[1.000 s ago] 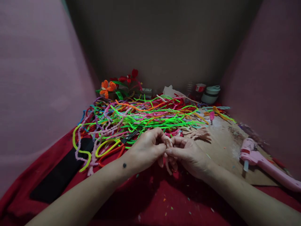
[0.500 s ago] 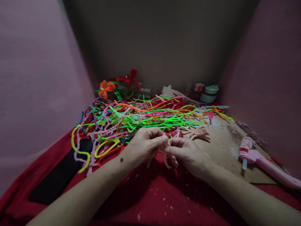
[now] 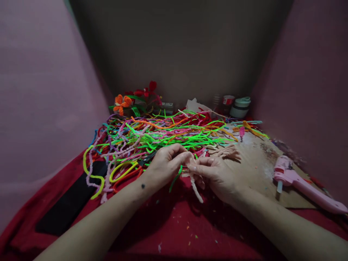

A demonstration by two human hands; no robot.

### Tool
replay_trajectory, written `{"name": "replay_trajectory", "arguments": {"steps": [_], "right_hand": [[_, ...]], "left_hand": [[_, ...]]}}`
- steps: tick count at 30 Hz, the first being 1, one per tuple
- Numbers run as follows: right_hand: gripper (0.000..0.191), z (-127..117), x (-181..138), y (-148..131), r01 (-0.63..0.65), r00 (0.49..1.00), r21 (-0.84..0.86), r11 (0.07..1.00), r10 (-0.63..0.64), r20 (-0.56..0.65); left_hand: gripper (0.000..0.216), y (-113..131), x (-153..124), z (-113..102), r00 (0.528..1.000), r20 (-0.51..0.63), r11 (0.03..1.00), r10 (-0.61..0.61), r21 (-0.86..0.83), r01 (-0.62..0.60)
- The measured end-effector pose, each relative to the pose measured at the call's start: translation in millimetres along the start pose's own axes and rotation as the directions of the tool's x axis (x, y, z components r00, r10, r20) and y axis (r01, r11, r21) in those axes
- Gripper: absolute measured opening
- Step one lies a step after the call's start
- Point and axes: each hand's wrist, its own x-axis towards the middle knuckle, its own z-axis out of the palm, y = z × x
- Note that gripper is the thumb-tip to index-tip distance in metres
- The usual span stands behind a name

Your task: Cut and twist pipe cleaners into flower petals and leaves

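A craft nook (glue gun (image 3: 300,184), pipe cleaners (image 3: 179,138))

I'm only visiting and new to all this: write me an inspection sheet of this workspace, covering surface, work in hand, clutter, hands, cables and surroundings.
Surface: red cloth with a brown board at right; small scraps lie on the cloth.
Work in hand: pale fuzzy strip, one end hanging down; green strip to its left.
Clutter: heap of coloured fuzzy strips, black flat item, pink glue gun.
Hands: left hand and right hand both pinch the pale fuzzy strip.
Cables: nothing seen.
Surroundings: orange flower, lidded cup, dark wall behind.
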Motion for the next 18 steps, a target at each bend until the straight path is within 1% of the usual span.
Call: {"name": "replay_trajectory", "arguments": {"steps": [2, 4, 5, 6, 7, 8, 9, 10, 11, 12, 13, 14, 15, 16, 18], "right_hand": [[0.028, -2.4, 1.2, -1.4, 0.041, 0.999, 0.004, 0.999, -0.041, -0.012], [0.032, -4.0, 2.2, -2.8, 0.045, 0.998, -0.019, 0.999, -0.046, -0.045], [0.033, -4.2, 2.5, -3.2, 0.036, 0.997, -0.033, 0.999, -0.038, -0.064], [0.033, -3.9, 2.7, -3.5, 0.023, 0.996, -0.043, 0.999, -0.026, -0.085], [0.034, -3.1, 2.7, -3.5, 0.008, 0.994, -0.053, 0.999, -0.013, -0.106], [0.035, -2.0, 2.6, -3.5, -0.006, 0.992, -0.068, 0.998, -0.003, -0.126], [0.035, -0.6, 2.4, -3.4, -0.013, 0.989, -0.083, 0.996, 0.001, -0.148], [0.036, 0.9, 2.1, -3.2, -0.019, 0.986, -0.097, 0.995, 0.003, -0.167], [0.036, 2.4, 1.8, -3.1, -0.022, 0.983, -0.110, 0.994, 0.001, -0.182], [0.036, 3.6, 1.6, -3.1, -0.022, 0.981, -0.123, 0.992, -0.002, -0.193], [0.037, 4.5, 1.5, -3.1, -0.018, 0.979, -0.135, 0.991, -0.010, -0.202], [0.038, 4.9, 1.5, -3.0, -0.007, 0.977, -0.145, 0.989, -0.024, -0.212], [0.038, 4.9, 1.7, -2.9, 0.009, 0.975, -0.150, 0.989, -0.041, -0.217], [0.038, 4.5, 1.9, -2.8, 0.025, 0.975, -0.148, 0.989, -0.057, -0.215], [0.037, 2.5, 2.6, -2.2, 0.060, 0.979, -0.113, 0.992, -0.081, -0.189]], "left_hand": [[0.022, -1.9, 1.8, -3.5, 0.991, 0.112, 0.994, -0.077, -0.062, 0.084], [0.023, -5.0, 1.8, -5.3, 0.964, 0.231, 0.990, -0.128, -0.028, 0.138], [0.024, -6.7, 0.9, -5.1, 0.960, 0.252, 0.992, -0.124, 0.014, 0.125], [0.025, -8.5, -0.6, -4.1, 0.968, 0.235, 0.995, -0.087, 0.072, 0.072], [0.026, -10.4, -2.7, -2.3, 0.983, 0.186, 0.988, -0.010, 0.151, -0.018], [0.024, -12.5, -5.2, 0.1, 0.987, 0.124, 0.958, 0.101, 0.256, -0.130], [0.023, -14.6, -8.0, 2.7, 0.971, 0.079, 0.895, 0.226, 0.378, -0.238], [0.022, -16.8, -10.8, 5.3, 0.939, 0.066, 0.806, 0.339, 0.495, -0.326], [0.022, -19.0, -13.2, 7.5, 0.903, 0.084, 0.713, 0.421, 0.584, -0.387], [0.023, -21.1, -15.2, 9.3, 0.876, 0.113, 0.642, 0.468, 0.639, -0.425], [0.024, -22.7, -16.3, 10.3, 0.862, 0.129, 0.605, 0.490, 0.661, -0.443], [0.024, -23.9, -16.5, 10.7, 0.859, 0.129, 0.607, 0.495, 0.656, -0.448], [0.024, -24.4, -15.8, 10.4, 0.867, 0.109, 0.641, 0.486, 0.629, -0.439], [0.023, -24.1, -14.3, 9.5, 0.885, 0.075, 0.702, 0.460, 0.579, -0.414], [0.022, -21.4, -9.4, 6.3, 0.943, 0.001, 0.861, 0.334, 0.406, -0.305]]}}
